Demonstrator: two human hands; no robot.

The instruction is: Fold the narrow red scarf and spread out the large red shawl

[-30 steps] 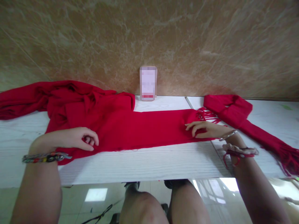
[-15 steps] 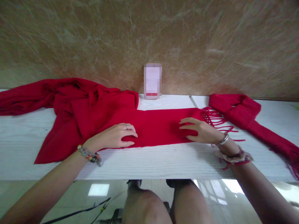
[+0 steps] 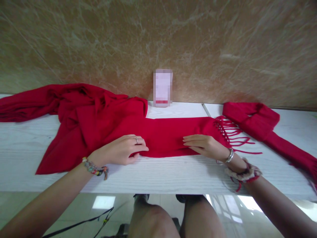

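A red fringed scarf (image 3: 170,132) lies lengthwise on a white wood-grain tabletop, its middle stretch flat and its left part bunched. My left hand (image 3: 127,148), with a ring on one finger, is closed at the near edge of the cloth, thumb and fingers about the hem. Farther right, near the fringe (image 3: 225,129), my right hand (image 3: 204,145) rests over the same near edge. Its fingers are pressed together on the cloth and the thumb is hidden; the edge lifts slightly there.
A narrow folded red fabric band (image 3: 262,115) lies on the right of the tabletop (image 3: 158,178). A pixelated upright card or phone (image 3: 162,87) leans on the brown marbled wall (image 3: 158,39) behind. The table's front edge runs above my knees (image 3: 158,218); a dark strap (image 3: 81,221) is below.
Both hands have come slightly nearer to me, to the scarf's near edge, and the right has shifted left. Their fingers have drawn together, and the near hem has been gathered a little.
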